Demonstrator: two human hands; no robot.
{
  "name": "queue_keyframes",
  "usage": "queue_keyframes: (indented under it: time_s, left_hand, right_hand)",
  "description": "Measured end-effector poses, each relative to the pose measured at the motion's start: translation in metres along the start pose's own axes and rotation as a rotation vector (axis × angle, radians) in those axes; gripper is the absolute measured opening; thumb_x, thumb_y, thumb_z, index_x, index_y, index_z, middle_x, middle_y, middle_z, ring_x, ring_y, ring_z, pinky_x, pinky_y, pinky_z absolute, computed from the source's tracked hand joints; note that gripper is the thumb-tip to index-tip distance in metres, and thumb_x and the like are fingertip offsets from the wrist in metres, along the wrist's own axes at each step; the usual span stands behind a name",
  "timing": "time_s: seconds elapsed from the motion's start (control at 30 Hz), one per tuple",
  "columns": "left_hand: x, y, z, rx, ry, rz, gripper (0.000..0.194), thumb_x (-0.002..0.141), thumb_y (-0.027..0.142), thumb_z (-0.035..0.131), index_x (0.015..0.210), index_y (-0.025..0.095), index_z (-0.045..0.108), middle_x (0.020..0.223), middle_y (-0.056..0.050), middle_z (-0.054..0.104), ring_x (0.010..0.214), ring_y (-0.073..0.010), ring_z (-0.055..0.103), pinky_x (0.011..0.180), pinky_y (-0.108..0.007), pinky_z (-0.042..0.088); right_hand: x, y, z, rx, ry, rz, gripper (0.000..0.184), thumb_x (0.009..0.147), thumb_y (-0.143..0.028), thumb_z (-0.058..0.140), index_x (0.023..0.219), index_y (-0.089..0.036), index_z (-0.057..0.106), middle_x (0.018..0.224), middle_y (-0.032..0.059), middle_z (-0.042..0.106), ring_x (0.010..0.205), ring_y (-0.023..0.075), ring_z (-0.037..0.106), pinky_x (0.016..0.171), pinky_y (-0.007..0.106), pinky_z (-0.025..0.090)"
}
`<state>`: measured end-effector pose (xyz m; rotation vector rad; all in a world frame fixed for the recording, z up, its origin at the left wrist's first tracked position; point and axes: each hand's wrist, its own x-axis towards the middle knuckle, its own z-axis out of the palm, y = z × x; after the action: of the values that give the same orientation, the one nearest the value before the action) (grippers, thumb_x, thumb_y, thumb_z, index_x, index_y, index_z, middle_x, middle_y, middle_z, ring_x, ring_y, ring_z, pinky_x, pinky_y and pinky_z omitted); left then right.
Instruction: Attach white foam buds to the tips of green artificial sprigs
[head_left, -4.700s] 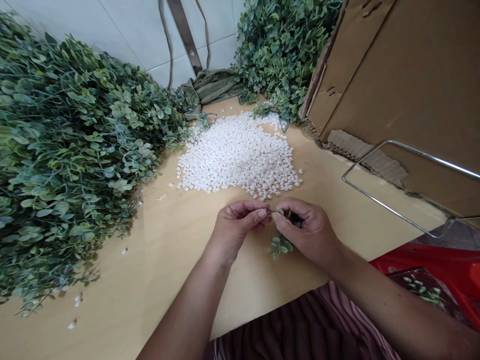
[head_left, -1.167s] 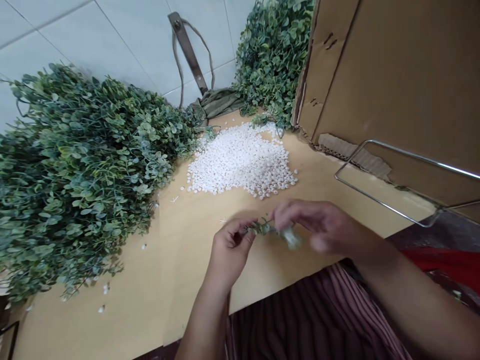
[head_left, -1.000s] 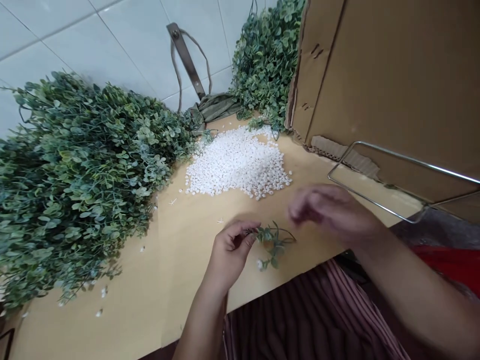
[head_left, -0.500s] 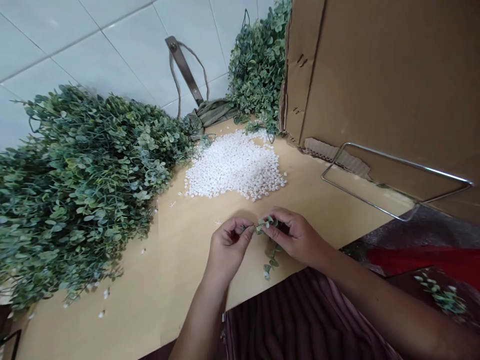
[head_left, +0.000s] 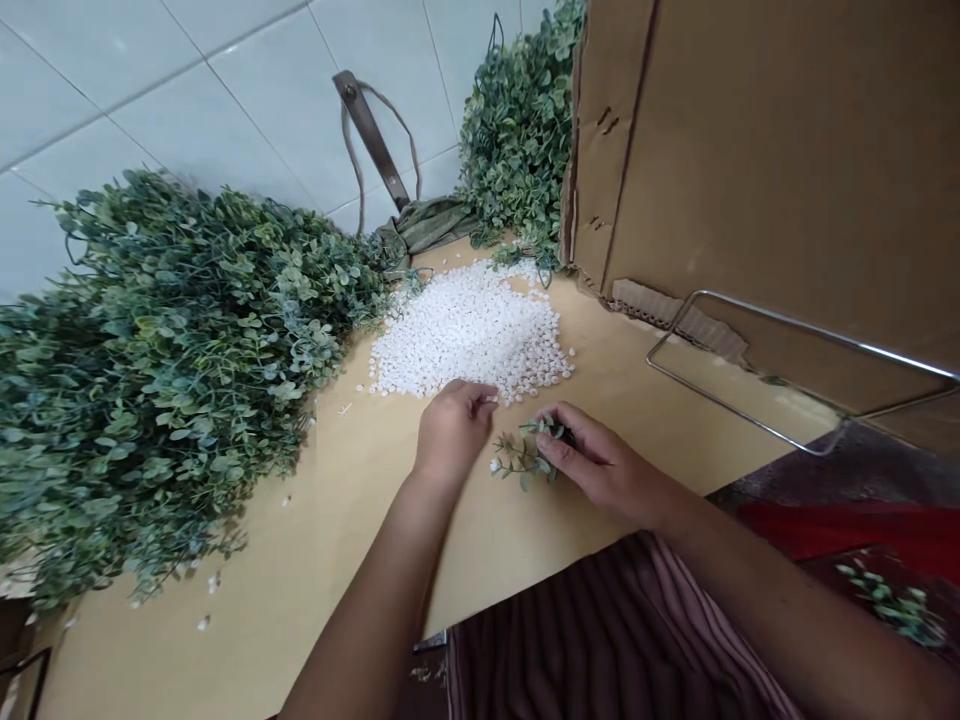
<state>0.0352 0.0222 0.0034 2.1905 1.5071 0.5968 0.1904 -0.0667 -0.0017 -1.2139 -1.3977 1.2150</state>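
Note:
A small sprig of artificial green leaves (head_left: pixel 525 460) is gripped between the thumb and fingers of my right hand (head_left: pixel 592 460). One white bead-like piece (head_left: pixel 495 466) sits at the sprig's left tip. My left hand (head_left: pixel 456 425) is at the near edge of a heap of small white bead-like pieces (head_left: pixel 472 325), its thumb and fingers pinched together. Whatever lies between those fingertips is too small to make out. The left hand is apart from the sprig.
A large mass of leafy artificial stems (head_left: pixel 187 370) covers the table's left side; another bunch (head_left: pixel 517 140) stands at the back. A cardboard box (head_left: pixel 772 170) and a bent metal wire frame (head_left: pixel 750 408) are on the right. Several loose white pieces lie at lower left.
My left hand has let go of the sprig and moved up to the edge of the white heap. My right hand still holds the sprig, now turned so its leaves point left.

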Motion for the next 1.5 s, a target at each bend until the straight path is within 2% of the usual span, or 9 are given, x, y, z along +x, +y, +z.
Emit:
queue_keyframes:
  time_s: [0.1,0.2,0.27,0.43,0.57,0.73,0.87,1.0,1.5]
  left_hand:
    - [0.002,0.003,0.008,0.123,0.015,0.079,0.018,0.077,0.014,0.053,0.081,0.019,0.07,0.083,-0.007,0.066,0.079,-0.0201,0.061,0.072,-0.03,0.046]
    - [0.0,0.005,0.008,0.08,0.02,0.103,0.017,0.077,0.015,0.053,0.078,0.019,0.069,0.081,-0.006,0.065,0.078,-0.0197,0.06,0.07,-0.03,0.045]
    - [-0.002,0.004,0.005,-0.141,0.014,0.015,0.013,0.075,0.017,0.055,0.076,0.019,0.068,0.078,-0.005,0.066,0.073,-0.017,0.059,0.067,-0.029,0.044]
    - [-0.024,0.008,-0.006,-0.976,-0.067,-0.412,0.013,0.062,0.024,0.072,0.071,0.015,0.066,0.065,-0.001,0.068,0.055,-0.0091,0.057,0.054,-0.02,0.042]
    - [-0.046,0.012,-0.008,-1.237,-0.079,-0.543,0.025,0.055,0.022,0.078,0.078,0.017,0.071,0.066,-0.001,0.07,0.053,-0.0063,0.056,0.054,-0.018,0.041]
    - [-0.053,0.011,-0.004,-1.304,-0.065,-0.56,0.023,0.053,0.024,0.08,0.075,0.018,0.074,0.068,-0.001,0.071,0.056,-0.0061,0.057,0.056,-0.017,0.043]
    - [-0.052,0.01,-0.004,-1.351,-0.07,-0.556,0.023,0.05,0.026,0.082,0.069,0.017,0.073,0.063,0.001,0.07,0.054,-0.0058,0.057,0.055,-0.016,0.043]
    - [-0.053,0.01,-0.004,-1.377,-0.056,-0.573,0.024,0.048,0.025,0.083,0.067,0.016,0.072,0.061,0.001,0.069,0.056,-0.0059,0.058,0.057,-0.016,0.045]
    - [-0.054,0.01,-0.001,-1.356,-0.054,-0.556,0.024,0.048,0.027,0.083,0.067,0.017,0.073,0.058,0.0,0.068,0.056,-0.0074,0.058,0.058,-0.017,0.045]
  right_hand:
    - [0.004,0.005,0.0,-0.003,0.067,-0.038,0.027,0.086,-0.041,0.044,0.069,-0.02,0.042,0.061,-0.004,0.038,0.056,0.0108,0.038,0.053,0.022,0.034]
    - [0.007,0.009,0.002,-0.026,0.071,-0.031,0.028,0.084,-0.041,0.047,0.065,-0.02,0.043,0.058,-0.0048,0.036,0.053,0.0101,0.036,0.05,0.022,0.032]
    - [0.008,0.009,0.002,-0.044,0.091,-0.033,0.029,0.083,-0.038,0.048,0.062,-0.019,0.045,0.055,-0.0046,0.037,0.052,0.01,0.038,0.049,0.022,0.032]
    - [0.009,0.005,0.003,-0.028,0.121,-0.07,0.024,0.081,-0.032,0.052,0.062,-0.017,0.056,0.056,-0.0022,0.05,0.054,0.0109,0.047,0.052,0.021,0.038]
    - [0.009,0.004,0.009,-0.055,0.111,-0.083,0.022,0.083,-0.029,0.05,0.069,-0.017,0.062,0.06,-0.0004,0.059,0.059,0.0131,0.056,0.055,0.022,0.044]
    - [0.007,0.003,0.018,-0.082,0.103,-0.074,0.022,0.084,-0.032,0.05,0.089,-0.017,0.065,0.075,0.0021,0.067,0.073,0.0167,0.062,0.067,0.025,0.048]
    - [0.007,0.0,0.019,-0.078,0.116,-0.078,0.024,0.084,-0.034,0.05,0.075,-0.017,0.064,0.063,-0.0005,0.061,0.061,0.0138,0.058,0.058,0.022,0.045]
    - [0.01,-0.002,0.019,-0.109,0.168,-0.173,0.024,0.083,-0.025,0.049,0.06,-0.017,0.055,0.056,-0.0021,0.05,0.055,0.0112,0.049,0.052,0.021,0.04]
    - [0.011,0.0,0.029,-0.185,0.228,-0.225,0.02,0.077,-0.016,0.05,0.057,-0.018,0.047,0.057,-0.0026,0.044,0.054,0.0101,0.045,0.053,0.022,0.038]
